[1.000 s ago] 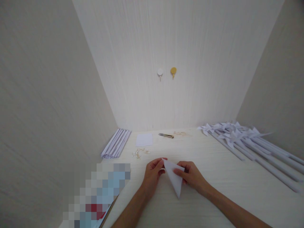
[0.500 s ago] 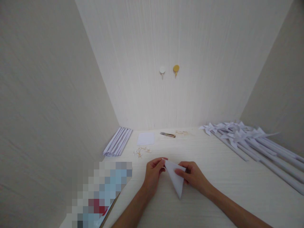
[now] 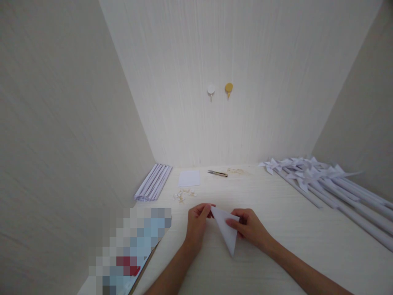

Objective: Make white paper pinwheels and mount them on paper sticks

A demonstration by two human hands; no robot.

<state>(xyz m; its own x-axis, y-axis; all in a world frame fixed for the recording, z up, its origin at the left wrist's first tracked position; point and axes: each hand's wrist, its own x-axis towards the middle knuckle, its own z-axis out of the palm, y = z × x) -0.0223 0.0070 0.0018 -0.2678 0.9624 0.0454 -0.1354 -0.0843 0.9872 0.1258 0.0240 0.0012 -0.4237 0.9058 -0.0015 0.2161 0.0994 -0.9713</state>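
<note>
My forearms reach in from the near side, converging. My left hand pinches the upper left corner of the folded paper between thumb and fingers; my right hand grips its right side, thumb across its face. It's a plain white triangle, tip toward me, over the tabletop.

White hook beside yellow hook on the back wall

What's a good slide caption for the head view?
Left hand and right hand hold a white paper triangle; rolled paper tubes lie at left, paper pinwheels at right.
</note>
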